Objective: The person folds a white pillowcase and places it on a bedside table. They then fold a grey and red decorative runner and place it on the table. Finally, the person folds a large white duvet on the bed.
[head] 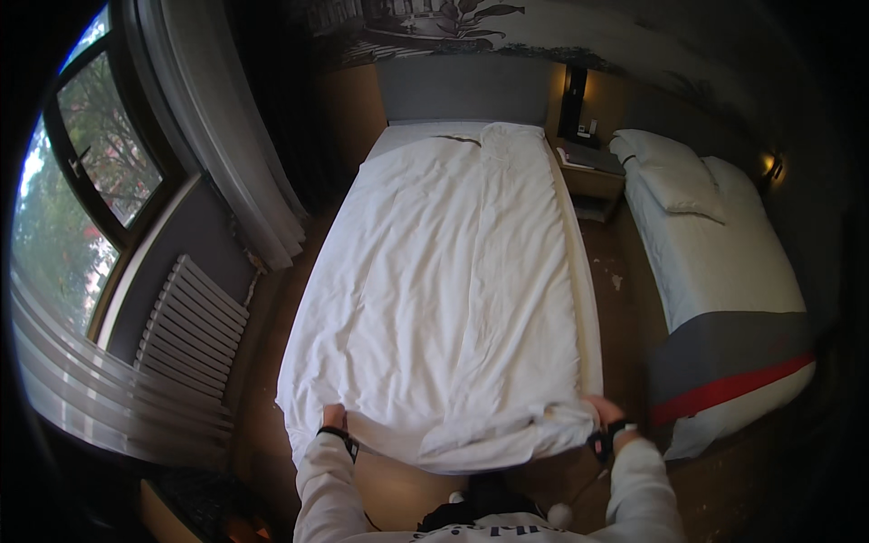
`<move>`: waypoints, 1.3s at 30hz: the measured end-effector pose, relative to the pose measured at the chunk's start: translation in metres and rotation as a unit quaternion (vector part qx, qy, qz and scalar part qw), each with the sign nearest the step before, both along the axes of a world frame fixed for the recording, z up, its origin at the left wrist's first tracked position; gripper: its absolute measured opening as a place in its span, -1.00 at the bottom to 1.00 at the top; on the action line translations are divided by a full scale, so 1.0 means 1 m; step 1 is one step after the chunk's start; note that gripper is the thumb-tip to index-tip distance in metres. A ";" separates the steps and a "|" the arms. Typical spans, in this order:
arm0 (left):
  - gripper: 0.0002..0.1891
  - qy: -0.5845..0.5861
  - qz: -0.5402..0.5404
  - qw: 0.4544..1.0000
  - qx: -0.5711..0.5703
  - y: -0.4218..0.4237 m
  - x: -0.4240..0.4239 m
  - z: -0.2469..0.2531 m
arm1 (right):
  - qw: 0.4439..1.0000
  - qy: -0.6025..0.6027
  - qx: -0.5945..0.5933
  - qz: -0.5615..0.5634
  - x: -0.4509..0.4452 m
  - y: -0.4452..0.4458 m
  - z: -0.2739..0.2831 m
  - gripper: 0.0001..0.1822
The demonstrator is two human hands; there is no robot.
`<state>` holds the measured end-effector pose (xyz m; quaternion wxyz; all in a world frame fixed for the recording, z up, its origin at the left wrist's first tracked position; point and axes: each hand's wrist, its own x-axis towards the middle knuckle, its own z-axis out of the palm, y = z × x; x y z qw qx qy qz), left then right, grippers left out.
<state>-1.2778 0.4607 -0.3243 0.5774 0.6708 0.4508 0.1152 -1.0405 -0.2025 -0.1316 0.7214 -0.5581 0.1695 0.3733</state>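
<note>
A wrinkled white duvet (421,271) covers most of the bed in front of me, its near edge gathered and partly folded at the foot. My left hand (335,417) grips this edge near the left corner, fingers mostly hidden by the cloth. At the right corner, my right hand (605,410) is closed on the bunched edge. Between my hands the edge sags, with a loose fold toward the right. Along the right side, a strip of the white sheet (589,326) shows beneath the duvet. Both my wrists wear dark bands.
To the right stands a second bed with a pillow (675,176) and a grey, red-striped bed runner (733,353). A wooden nightstand (590,182) sits between the beds. On the left are a white radiator (193,326), sheer curtains (224,136) and a window (108,149).
</note>
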 end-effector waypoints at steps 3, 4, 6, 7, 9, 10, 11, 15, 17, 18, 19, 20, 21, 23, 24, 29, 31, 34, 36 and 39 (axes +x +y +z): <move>-0.87 -0.105 -0.057 0.984 0.132 0.046 0.168 0.142 | 0.937 -0.301 -0.127 0.126 0.145 0.047 0.067 -0.65; -0.84 -0.168 -0.057 0.971 0.158 0.051 0.198 0.228 | 0.929 -0.355 -0.050 0.098 0.173 0.068 0.119 -0.65; -0.77 -0.314 -0.026 0.934 0.166 0.055 0.198 0.399 | 0.911 -0.410 0.025 0.038 0.158 0.109 0.268 -0.65; -0.73 -0.386 0.000 0.911 0.147 0.050 0.180 0.463 | 0.899 -0.436 0.018 0.028 0.140 0.124 0.339 -0.64; -0.68 -0.475 0.079 0.870 0.110 0.025 0.144 0.533 | 0.863 -0.502 -0.044 0.019 0.120 0.102 0.386 -0.60; -0.67 -0.474 0.109 0.867 0.113 0.016 0.125 0.541 | 0.858 -0.513 -0.037 -0.014 0.113 0.087 0.390 -0.59; -0.67 -0.487 0.123 0.857 0.114 0.017 0.112 0.537 | 0.847 -0.529 -0.032 -0.048 0.099 0.069 0.404 -0.59; -0.63 -0.446 0.099 0.888 0.051 0.014 0.073 0.475 | 0.859 -0.498 -0.104 -0.047 0.057 0.052 0.355 -0.51; -0.60 -0.410 0.071 0.909 -0.021 0.009 0.059 0.426 | 0.891 -0.428 -0.148 -0.018 0.050 0.041 0.295 -0.45; -0.60 -0.380 0.047 0.922 -0.063 0.015 0.047 0.393 | 0.907 -0.391 -0.154 -0.012 0.044 0.043 0.262 -0.43; -0.60 -0.353 0.022 0.929 -0.105 0.022 0.037 0.356 | 0.920 -0.358 -0.160 -0.008 0.037 0.047 0.230 -0.40; -0.59 -0.331 0.012 0.933 -0.141 0.024 0.033 0.311 | 0.921 -0.350 -0.171 0.000 0.027 0.057 0.201 -0.39; -0.59 -0.307 0.006 0.937 -0.165 0.022 0.023 0.275 | 0.925 -0.340 -0.171 0.012 0.019 0.068 0.169 -0.37; -0.67 -0.266 0.021 0.935 -0.234 0.018 0.007 0.207 | 0.950 -0.256 -0.181 0.003 0.008 0.075 0.091 -0.40; -0.73 -0.252 0.012 0.927 -0.276 0.029 -0.013 0.143 | 0.953 -0.233 -0.194 0.005 0.001 0.076 0.051 -0.41; -0.88 -0.041 0.083 0.860 -0.502 0.004 -0.057 0.008 | 0.858 -0.174 -0.483 -0.020 -0.064 0.034 -0.204 -0.30; -0.86 -0.052 0.184 0.822 -0.536 0.023 -0.103 -0.021 | 0.789 -0.089 -0.604 0.061 -0.084 0.109 -0.198 -0.26; -0.71 -0.103 0.316 0.796 -0.505 0.042 -0.126 -0.049 | 0.647 -0.234 -0.721 0.084 -0.103 0.150 -0.180 -0.25; -0.42 -0.124 0.348 0.823 -0.433 0.071 -0.126 -0.058 | 0.597 -0.368 -0.703 0.123 -0.106 0.170 -0.169 -0.26; -0.10 -0.208 0.344 0.841 -0.361 0.115 -0.121 -0.056 | 0.613 -0.486 -0.574 0.242 -0.092 0.231 -0.128 -0.30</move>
